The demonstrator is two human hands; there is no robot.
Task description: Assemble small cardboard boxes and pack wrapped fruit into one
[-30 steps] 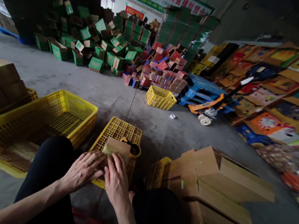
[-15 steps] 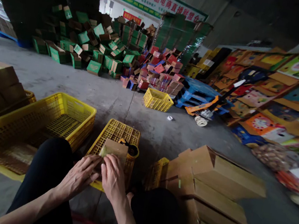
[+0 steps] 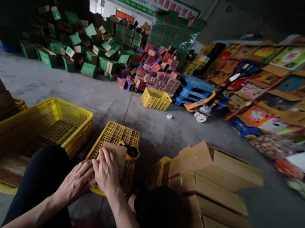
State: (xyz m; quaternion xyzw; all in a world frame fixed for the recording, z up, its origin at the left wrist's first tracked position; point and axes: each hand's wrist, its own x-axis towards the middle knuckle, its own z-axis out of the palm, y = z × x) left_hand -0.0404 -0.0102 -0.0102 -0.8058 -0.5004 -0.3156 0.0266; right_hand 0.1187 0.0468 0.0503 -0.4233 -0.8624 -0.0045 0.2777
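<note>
A small brown cardboard piece (image 3: 117,151) lies on top of an upturned yellow crate (image 3: 117,135) just in front of my knees. My right hand (image 3: 106,171) lies over the near part of the cardboard, fingers spread flat and pressing on it. My left hand (image 3: 74,183) rests at its left edge, fingers slightly curled and touching the cardboard and the right hand. A yellow tape dispenser with a dark roll (image 3: 132,151) sits on the crate right of the cardboard.
A large open yellow crate (image 3: 63,111) stands at my left. Flat brown cartons (image 3: 217,178) are stacked at my right. Farther off: a yellow basket (image 3: 156,99), a pallet jack (image 3: 209,103), blue pallets, heaps of green and red boxes, colourful cartons along the right wall.
Both hands slid slightly left and forward over the cardboard; the right hand now covers more of it. The camera turned a little to the right.
</note>
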